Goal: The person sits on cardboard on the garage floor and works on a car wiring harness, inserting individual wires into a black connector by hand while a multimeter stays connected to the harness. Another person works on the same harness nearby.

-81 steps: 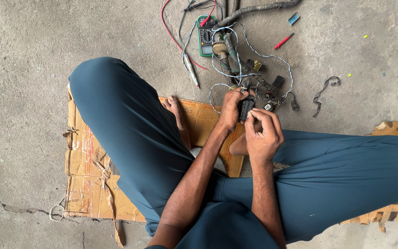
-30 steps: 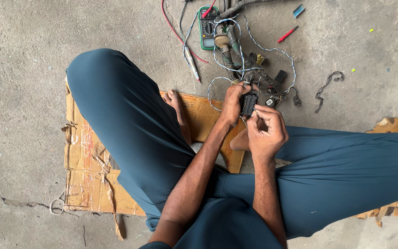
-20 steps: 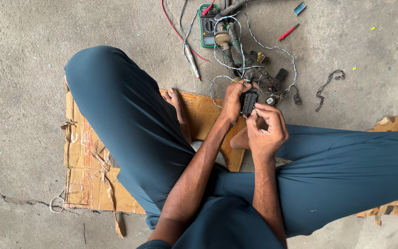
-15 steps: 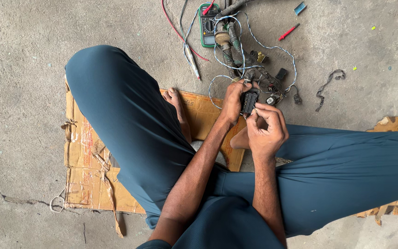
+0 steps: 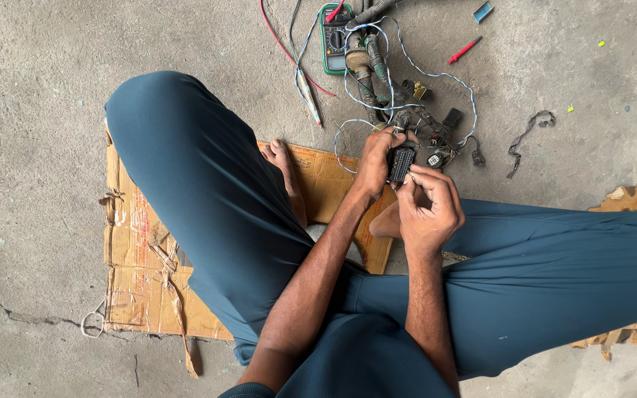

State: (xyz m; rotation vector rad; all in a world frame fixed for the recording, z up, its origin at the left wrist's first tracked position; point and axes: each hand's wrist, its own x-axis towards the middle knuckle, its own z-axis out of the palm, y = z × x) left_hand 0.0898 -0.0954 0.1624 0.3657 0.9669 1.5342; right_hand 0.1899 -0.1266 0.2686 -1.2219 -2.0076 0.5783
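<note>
I sit cross-legged on the floor in blue trousers. My left hand (image 5: 374, 159) grips a black multi-pin connector block (image 5: 401, 163) from its left side. My right hand (image 5: 427, 208) is just below and right of it, fingers pinched at the block's lower edge; whether they hold a small tool or pin I cannot tell. Wires from a tangled harness (image 5: 399, 110) run from the floor to the block.
A green multimeter (image 5: 335, 29) with red and black leads lies at the top. A red pen-like tool (image 5: 464, 50), a blue scrap (image 5: 482, 12) and a dark wire piece (image 5: 526, 134) lie to the right. Flattened cardboard (image 5: 141, 258) is under my legs on concrete.
The hands and connector block stay together in the same grip. The view has shifted slightly; my right fingers have closed in a little at the block's lower edge.
</note>
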